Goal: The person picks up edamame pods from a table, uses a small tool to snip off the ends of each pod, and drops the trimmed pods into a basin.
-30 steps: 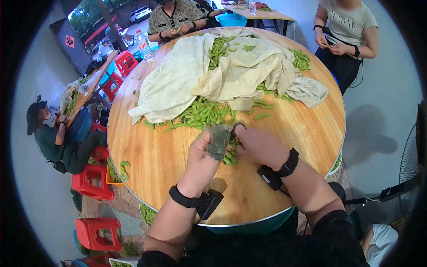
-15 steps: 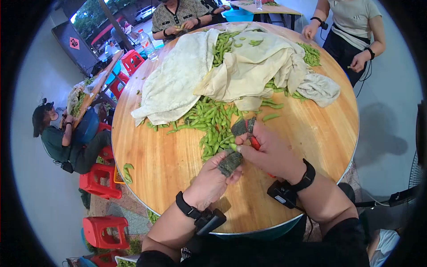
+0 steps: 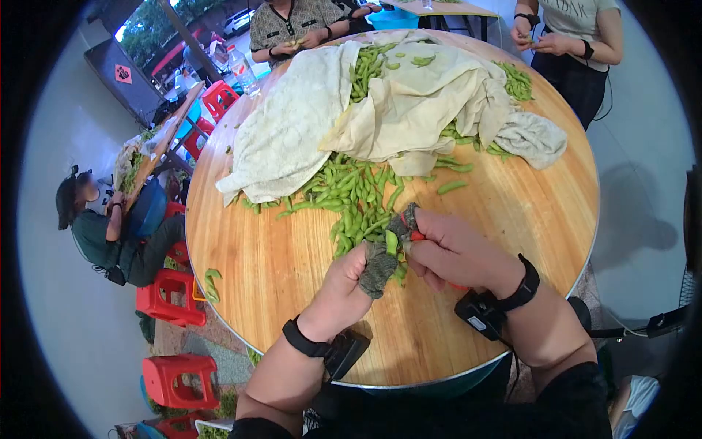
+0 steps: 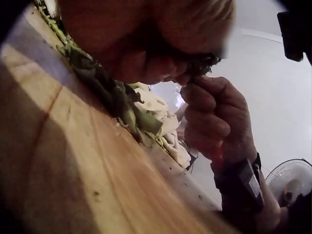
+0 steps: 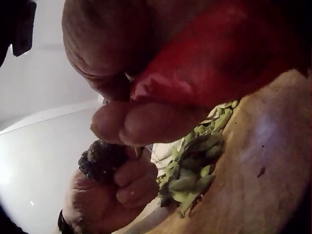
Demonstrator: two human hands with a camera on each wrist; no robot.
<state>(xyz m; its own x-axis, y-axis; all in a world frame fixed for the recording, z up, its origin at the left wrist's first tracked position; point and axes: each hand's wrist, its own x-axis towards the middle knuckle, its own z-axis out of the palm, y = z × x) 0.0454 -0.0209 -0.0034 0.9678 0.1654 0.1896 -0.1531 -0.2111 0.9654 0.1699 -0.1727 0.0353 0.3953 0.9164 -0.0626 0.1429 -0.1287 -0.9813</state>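
My left hand (image 3: 342,284), its thumb wrapped in a dark grey-green cloth sleeve (image 3: 376,272), pinches a green soybean pod (image 3: 392,244) that stands up beside the thumb. Right against it is my right hand (image 3: 462,252), a similar sleeve (image 3: 404,219) round one finger. Its fingers curl round a smooth red thing (image 5: 195,58) that fills much of the right wrist view; the hand hides what kind it is. The two hands meet over the table, just in front of a heap of soybean pods (image 3: 355,201).
Pale cloths (image 3: 292,121) cover most of the heap on the round wooden table (image 3: 241,271). One loose pod (image 3: 452,186) lies right of the heap. A water bottle (image 3: 241,69) stands at the far left edge. Other people (image 3: 296,29) work around; red stools (image 3: 179,380) stand at left.
The hands parted slightly and came together at the heap's front, where more pods now show. The pod, earlier between both hands, now stands at my left thumb. My right hand shifted right.
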